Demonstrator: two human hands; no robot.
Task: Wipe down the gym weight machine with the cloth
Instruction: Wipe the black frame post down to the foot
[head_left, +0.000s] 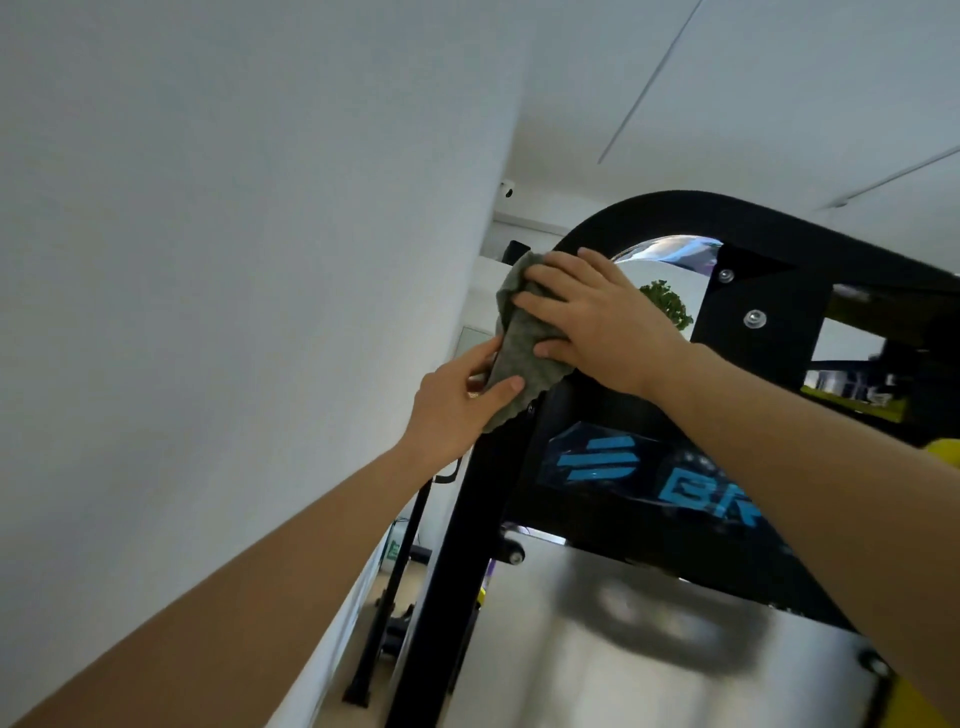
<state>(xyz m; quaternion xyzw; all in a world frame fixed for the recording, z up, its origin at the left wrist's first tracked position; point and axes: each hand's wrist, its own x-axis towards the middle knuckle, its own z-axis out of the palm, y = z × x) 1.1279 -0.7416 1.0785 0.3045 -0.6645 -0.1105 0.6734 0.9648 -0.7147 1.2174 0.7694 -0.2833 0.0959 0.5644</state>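
The weight machine's black frame (675, 213) arches overhead, with a dark panel bearing a blue logo (597, 462) and a brushed metal cover (597, 649) below. A grey-green cloth (519, 343) is draped over the frame's upper left upright. My right hand (592, 322) lies flat on the cloth from the right and presses it against the frame. Lower down, my left hand (462, 405) pinches the cloth's bottom edge between thumb and fingers. Both arms reach upward.
A white wall (234, 260) runs close along the left of the machine. The ceiling carries a small dome camera (507, 190) and thin track lines. Another black stand (395, 582) rises between wall and machine. A green plant (667, 304) shows through the frame.
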